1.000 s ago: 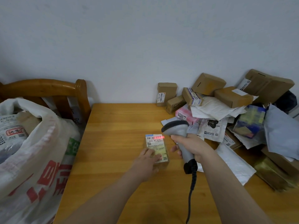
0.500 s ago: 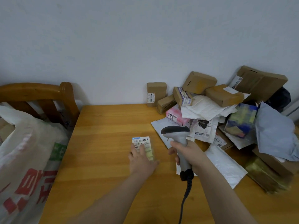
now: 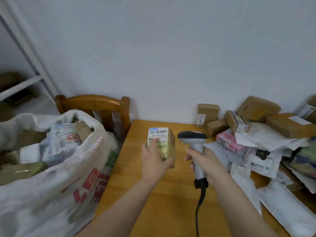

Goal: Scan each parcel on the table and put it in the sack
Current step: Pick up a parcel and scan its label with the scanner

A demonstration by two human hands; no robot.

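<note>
Pale wall [image 3: 171,57] backs a wooden table [image 3: 153,202] pushed against it, with a white shelf frame [image 3: 20,86] in the blurred left corner. Left of the table a large white woven sack [image 3: 51,194] with red print stands with its mouth wide open. Inside it lie a white plastic-wrapped packet [image 3: 63,142] with a printed label, a brown cardboard box [image 3: 82,129] behind that, and a dull olive parcel [image 3: 20,170] at the near side. A wooden chair back [image 3: 95,101] rises behind the sack, between it and the wall. The left hand [image 3: 153,161] grips a small brown parcel [image 3: 164,144] over the table's left half, fingers curled across its barcode label and thumb at its near right corner; whether it touches the wood cannot be told. Just right of it and apart, the right hand [image 3: 206,163] is wrapped round the grey handle of a barcode scanner [image 3: 192,135], whose black cable [image 3: 198,211] hangs towards the near edge. A heap of parcels [image 3: 256,134], cardboard boxes against the wall and white and pink mailer bags in front, fills the table's right side up to the right forearm. The sack's rim sits close against the table's left edge, and bare wood lies between that edge and the held parcel, and along the near part round both forearms.
</note>
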